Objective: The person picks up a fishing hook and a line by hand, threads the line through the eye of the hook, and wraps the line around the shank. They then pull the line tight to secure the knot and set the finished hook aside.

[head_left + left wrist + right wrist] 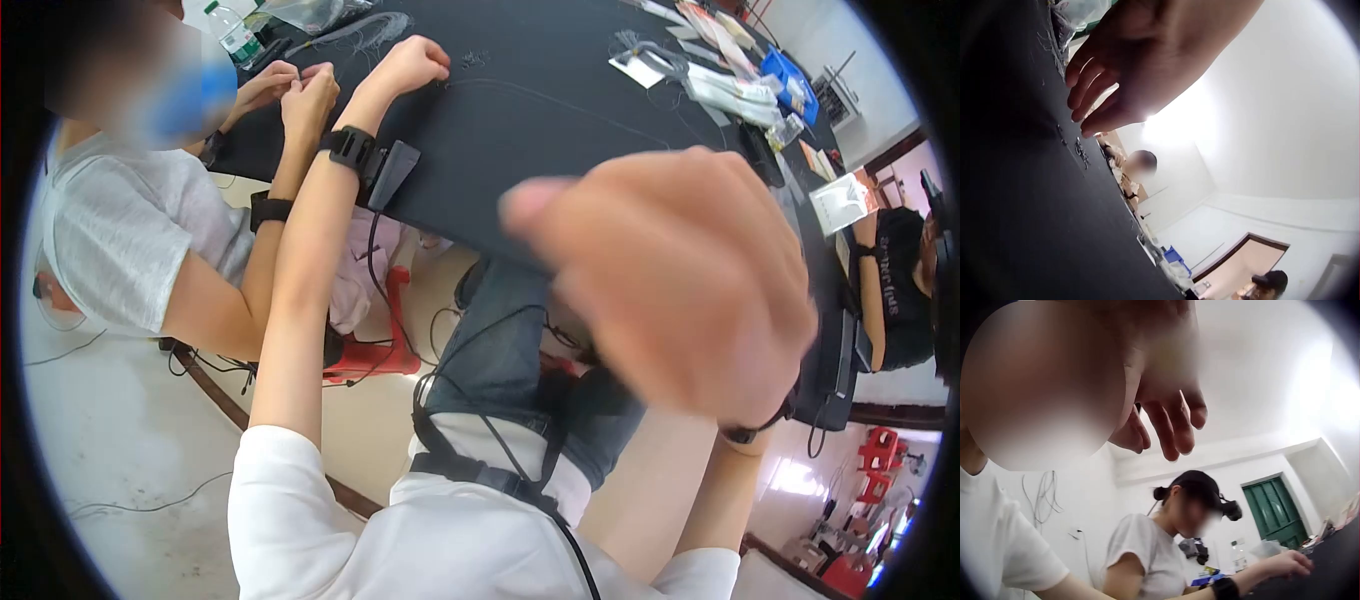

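Over the black table (480, 160), my left hand (415, 65) is held low with its fingers bent downward. In the left wrist view its fingers (1094, 81) hang loosely with gaps between them, and no held thing shows. Just beyond the fingertips lies a small pile of dark, thin bits (474, 60). A thin dark thread (560, 98) runs along the tabletop from near that hand toward the right. My right hand (690, 285) is raised close to the head camera and blurred. From the right wrist its fingers (1175, 428) droop loosely, with nothing visible in them.
A person in a grey shirt (120, 240) sits at my left with both hands on the table edge. Behind them are a bottle (232, 38) and a dark bundle of strands (375, 30). Packets (735, 95) and a blue bin (790, 82) stand at the far right.
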Demonstrator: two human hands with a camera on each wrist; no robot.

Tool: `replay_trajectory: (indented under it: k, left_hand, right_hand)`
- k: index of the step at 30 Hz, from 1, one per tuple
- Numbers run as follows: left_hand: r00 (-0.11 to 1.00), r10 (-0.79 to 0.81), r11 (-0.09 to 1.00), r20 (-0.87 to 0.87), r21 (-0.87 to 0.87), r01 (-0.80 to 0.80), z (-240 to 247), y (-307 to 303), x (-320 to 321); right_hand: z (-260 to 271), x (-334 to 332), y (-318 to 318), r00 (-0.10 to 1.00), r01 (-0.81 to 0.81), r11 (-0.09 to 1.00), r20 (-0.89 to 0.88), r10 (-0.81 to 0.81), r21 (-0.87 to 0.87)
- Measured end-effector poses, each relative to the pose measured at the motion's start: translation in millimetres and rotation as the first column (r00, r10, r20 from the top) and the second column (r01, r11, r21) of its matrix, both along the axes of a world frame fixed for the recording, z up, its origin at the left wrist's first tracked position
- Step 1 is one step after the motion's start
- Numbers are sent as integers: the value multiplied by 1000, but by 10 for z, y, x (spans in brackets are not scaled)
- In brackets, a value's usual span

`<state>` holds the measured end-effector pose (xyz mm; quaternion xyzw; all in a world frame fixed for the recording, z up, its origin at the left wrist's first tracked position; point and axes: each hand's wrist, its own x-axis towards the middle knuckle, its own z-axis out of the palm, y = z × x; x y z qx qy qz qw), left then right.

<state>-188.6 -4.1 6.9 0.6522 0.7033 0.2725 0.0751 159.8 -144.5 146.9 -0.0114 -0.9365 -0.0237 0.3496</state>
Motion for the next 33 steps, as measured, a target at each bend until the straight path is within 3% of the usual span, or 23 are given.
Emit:
replay_trajectory:
  k: [6, 11, 14, 17, 20, 26, 29, 30, 32, 33]
  left_hand:
    - [994, 54, 998, -92, -13, -56, -170, 398, 99]
    - [966, 145, 989, -214, 63, -135, -138, 491, 415]
    - [950, 196, 979, -241, -6, -204, -66, 486, 501]
    - [959, 60, 995, -278, -62, -80, -373, 824, 115]
    - [953, 25, 1000, -302, 9, -23, -436, 856, 76]
    - [929, -35, 998, -369, -54, 16, -75, 540, 400]
    - [939, -153, 987, -307, 3, 162, 117, 355, 789]
    - [942, -224, 970, -251, 33, 240, 140, 277, 971]
    - [917, -372, 915, -144, 110, 388, 210, 127, 1385]
    - [902, -428, 900, -54, 61, 431, 267, 51, 1611]
  right_hand:
    - [-5, -150, -238, 989, -139, 990, 54, 137, 36]
    - [-28, -4, -321, 984, -172, 983, 33, 174, -64]
    - [-30, 79, -313, 986, -163, 978, 21, 168, -130]
    - [-52, 132, -340, 988, -149, 972, 6, 153, -181]
    - [-73, 177, -400, 991, -127, 970, -1, 130, -205]
    - [-47, 292, -482, 997, -75, 965, -47, 65, -253]
    - [-51, 277, -570, 994, 50, 942, -78, -80, -332]
    - [-29, 223, -674, 972, 164, 896, -88, -219, -414]
    - [-40, 199, -663, 973, 139, 915, -119, -197, -378]
    - [-67, 210, -649, 981, 86, 937, -134, -138, -339]
